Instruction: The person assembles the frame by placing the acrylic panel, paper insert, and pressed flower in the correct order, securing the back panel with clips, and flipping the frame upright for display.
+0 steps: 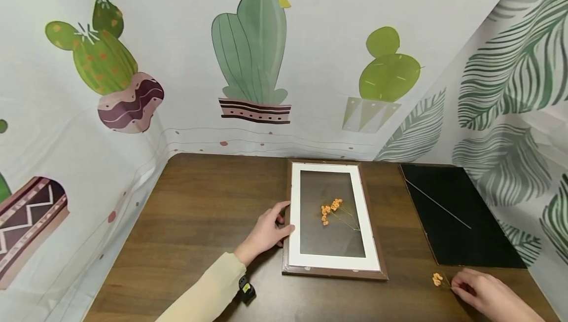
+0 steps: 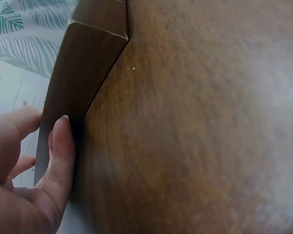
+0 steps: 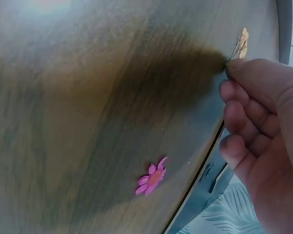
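Note:
A brown picture frame (image 1: 333,273) lies on the table, with a white mat (image 1: 372,233) around a dark grey middle. Orange dried flowers (image 1: 326,209) on thin stems rest inside it, right of its centre. My left hand (image 1: 266,228) grips the frame's left side; in the left wrist view its fingers lie against the brown outer wall. Low at the right, my right hand (image 1: 485,292) pinches the thin stem of a dried flower (image 1: 437,279) between thumb and forefinger. The right wrist view shows this dried flower (image 3: 242,43) beyond the fingertips.
A black backing board (image 1: 470,213) lies at the table's right side, with a thin pale rod (image 1: 437,202) across it. On the table in the right wrist view is a pink flower (image 3: 152,177). Cactus-printed cloth (image 1: 319,65) hangs behind the table (image 1: 199,203).

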Action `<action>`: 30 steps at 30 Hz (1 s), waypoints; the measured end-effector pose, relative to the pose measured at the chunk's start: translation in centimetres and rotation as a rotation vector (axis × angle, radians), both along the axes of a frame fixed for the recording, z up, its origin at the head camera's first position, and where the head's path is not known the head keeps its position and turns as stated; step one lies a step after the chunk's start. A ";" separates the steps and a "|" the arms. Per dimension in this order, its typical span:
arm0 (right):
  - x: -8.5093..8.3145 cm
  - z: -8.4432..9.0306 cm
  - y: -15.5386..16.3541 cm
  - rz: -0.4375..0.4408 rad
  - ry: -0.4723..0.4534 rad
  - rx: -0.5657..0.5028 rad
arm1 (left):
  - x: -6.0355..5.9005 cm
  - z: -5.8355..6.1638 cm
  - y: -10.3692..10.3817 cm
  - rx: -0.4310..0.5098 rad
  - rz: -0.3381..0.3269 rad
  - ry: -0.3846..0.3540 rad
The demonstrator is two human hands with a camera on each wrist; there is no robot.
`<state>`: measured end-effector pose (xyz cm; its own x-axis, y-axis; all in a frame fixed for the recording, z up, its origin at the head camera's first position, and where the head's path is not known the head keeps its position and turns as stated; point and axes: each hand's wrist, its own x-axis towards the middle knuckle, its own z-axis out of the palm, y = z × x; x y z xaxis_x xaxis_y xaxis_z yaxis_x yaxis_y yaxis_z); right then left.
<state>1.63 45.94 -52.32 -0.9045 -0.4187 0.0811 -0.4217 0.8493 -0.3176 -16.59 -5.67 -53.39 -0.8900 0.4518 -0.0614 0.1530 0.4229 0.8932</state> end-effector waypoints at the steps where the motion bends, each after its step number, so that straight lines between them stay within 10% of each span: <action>1: 0.0 0.0 -0.2 -0.004 -0.006 -0.003 | 0.0 0.0 0.0 0.001 -0.001 0.004; 12: -1.4 0.6 -3.0 -0.056 0.006 -0.164 | 0.0 0.1 -0.1 0.001 -0.002 -0.001; 26: -2.9 2.0 -3.5 -0.057 -0.199 0.005 | -0.1 0.2 -0.2 -0.022 0.000 -0.023; 30: -3.0 2.0 -3.3 -0.038 -0.107 0.015 | 0.0 0.3 -0.2 -0.019 -0.004 -0.023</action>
<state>-1.36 42.63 -50.30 -0.9229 -0.3844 -0.0224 -0.3536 0.8690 -0.3462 -16.61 -5.88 -53.13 -0.8865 0.4538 -0.0906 0.1340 0.4390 0.8884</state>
